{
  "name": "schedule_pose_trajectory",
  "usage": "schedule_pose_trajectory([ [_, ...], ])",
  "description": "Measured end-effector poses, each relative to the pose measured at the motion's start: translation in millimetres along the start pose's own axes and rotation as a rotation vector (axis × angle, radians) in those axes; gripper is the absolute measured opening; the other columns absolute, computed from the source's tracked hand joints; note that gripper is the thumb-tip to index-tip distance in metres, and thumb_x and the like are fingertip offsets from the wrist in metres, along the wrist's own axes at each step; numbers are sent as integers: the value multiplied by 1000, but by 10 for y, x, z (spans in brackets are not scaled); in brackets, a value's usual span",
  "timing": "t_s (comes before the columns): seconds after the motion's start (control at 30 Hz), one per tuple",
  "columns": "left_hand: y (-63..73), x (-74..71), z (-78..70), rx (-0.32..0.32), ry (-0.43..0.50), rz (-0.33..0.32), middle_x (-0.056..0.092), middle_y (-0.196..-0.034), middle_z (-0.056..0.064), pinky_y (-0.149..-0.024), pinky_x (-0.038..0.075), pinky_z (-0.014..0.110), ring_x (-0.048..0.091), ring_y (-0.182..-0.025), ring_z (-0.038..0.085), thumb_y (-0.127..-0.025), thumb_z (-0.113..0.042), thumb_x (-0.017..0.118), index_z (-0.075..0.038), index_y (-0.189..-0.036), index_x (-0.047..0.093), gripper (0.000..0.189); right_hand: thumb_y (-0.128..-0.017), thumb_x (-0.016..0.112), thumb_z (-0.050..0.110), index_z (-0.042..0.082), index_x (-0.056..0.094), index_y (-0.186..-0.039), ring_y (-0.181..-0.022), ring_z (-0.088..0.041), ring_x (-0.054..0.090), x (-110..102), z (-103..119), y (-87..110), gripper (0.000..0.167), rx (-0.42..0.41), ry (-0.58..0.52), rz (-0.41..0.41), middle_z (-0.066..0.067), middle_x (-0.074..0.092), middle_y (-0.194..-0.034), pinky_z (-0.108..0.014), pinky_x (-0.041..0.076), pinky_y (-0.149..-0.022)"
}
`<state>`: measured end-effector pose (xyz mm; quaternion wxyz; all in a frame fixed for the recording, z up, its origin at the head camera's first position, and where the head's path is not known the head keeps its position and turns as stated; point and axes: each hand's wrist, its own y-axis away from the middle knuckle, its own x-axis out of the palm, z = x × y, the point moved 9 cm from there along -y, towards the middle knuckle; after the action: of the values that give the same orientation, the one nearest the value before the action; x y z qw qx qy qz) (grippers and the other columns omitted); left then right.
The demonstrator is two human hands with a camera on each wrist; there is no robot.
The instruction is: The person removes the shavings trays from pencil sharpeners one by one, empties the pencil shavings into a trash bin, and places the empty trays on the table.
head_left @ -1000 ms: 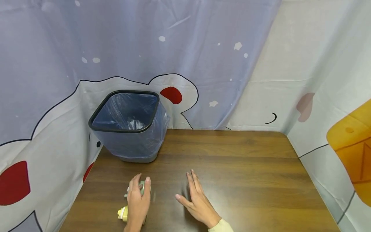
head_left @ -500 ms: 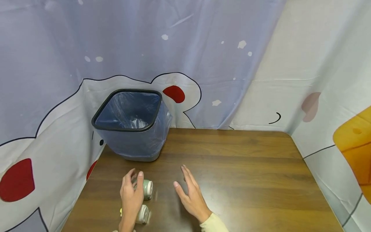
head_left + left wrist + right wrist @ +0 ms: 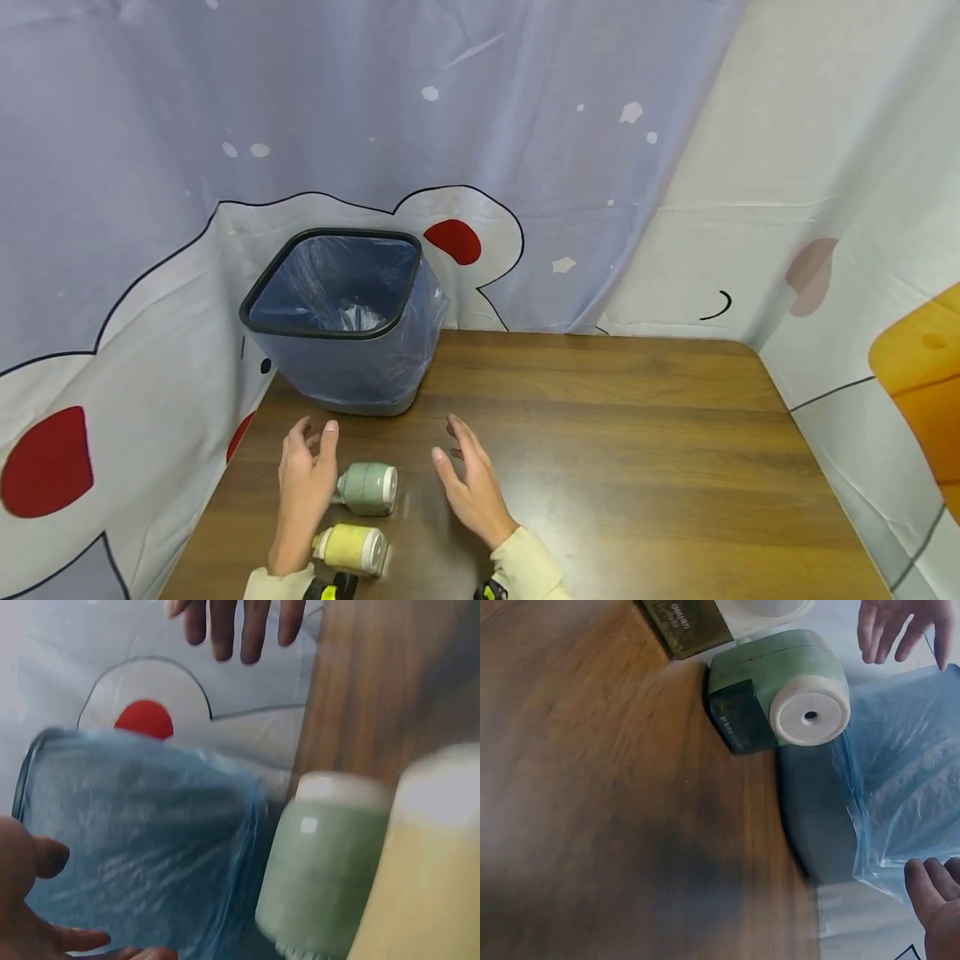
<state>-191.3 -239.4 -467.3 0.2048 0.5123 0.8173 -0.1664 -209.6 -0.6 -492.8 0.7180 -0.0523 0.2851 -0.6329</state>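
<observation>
A green pencil sharpener (image 3: 369, 489) and a yellow one (image 3: 350, 548) stand one behind the other at the table's left front. White round fronts with a small hole face right; the right wrist view shows the hole in the green sharpener (image 3: 780, 690). Just left of both, my left hand (image 3: 306, 492) hovers with relaxed fingers and holds nothing. My right hand (image 3: 474, 493) is raised to the right of the green sharpener, apart from it, its fingers loosely bent and holding nothing.
A grey-blue waste bin (image 3: 337, 371) with a dark rim and clear plastic liner stands at the table's back left, beyond the hands. The wooden table (image 3: 637, 467) runs right and back to a patterned cloth (image 3: 540, 150).
My left hand has moved left, away from the two sharpeners, which now show fully. The right hand has shifted slightly left. The head view has shifted a little.
</observation>
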Motion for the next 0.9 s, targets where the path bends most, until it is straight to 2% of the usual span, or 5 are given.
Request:
schedule_pose_trajectory([
  [0.3, -335, -318, 232, -10, 13, -114, 36, -135, 24, -94, 31, 53, 36, -123, 39, -94, -42, 40, 0, -139, 31, 62, -95, 46, 32, 17, 31, -142, -122, -21, 45, 194, 92, -262, 52, -14, 8, 45, -2, 40, -140, -29, 45, -89],
  [0.47, -502, -381, 367, -40, 84, -132, 34, -140, 19, -99, 27, 53, 33, -128, 36, -94, -45, 41, -5, -142, 30, 63, -95, 46, 30, 14, 31, -142, -122, -26, 45, 238, 150, -409, 51, -34, -7, 56, -6, 40, -140, -30, 44, -90],
  [0.63, -665, -347, 476, -85, 177, -84, 19, -150, 12, -104, 23, 51, 24, -135, 32, -94, -47, 38, -11, -147, 18, 67, -95, 45, 33, 16, 30, -143, -124, -25, 43, 298, 133, -513, 53, -11, -17, 84, -9, 40, -140, -31, 43, -92],
  [0.83, -841, -158, 528, -117, 199, 103, -13, -153, 3, -109, 2, 51, -7, -138, 25, -92, -59, 27, -21, -147, -12, 77, -95, 44, 39, 19, 30, -143, -130, -17, 36, 363, -10, -608, 54, 84, -12, 91, -5, 38, -143, -37, 36, -100],
  [0.9, -887, -107, 543, -119, 212, 122, -16, -152, 0, -109, -1, 49, -11, -138, 22, -92, -59, 26, -23, -146, -15, 76, -94, 44, 40, 18, 30, -144, -131, -16, 33, 393, -39, -636, 56, 104, -15, 99, -4, 36, -144, -38, 34, -101],
])
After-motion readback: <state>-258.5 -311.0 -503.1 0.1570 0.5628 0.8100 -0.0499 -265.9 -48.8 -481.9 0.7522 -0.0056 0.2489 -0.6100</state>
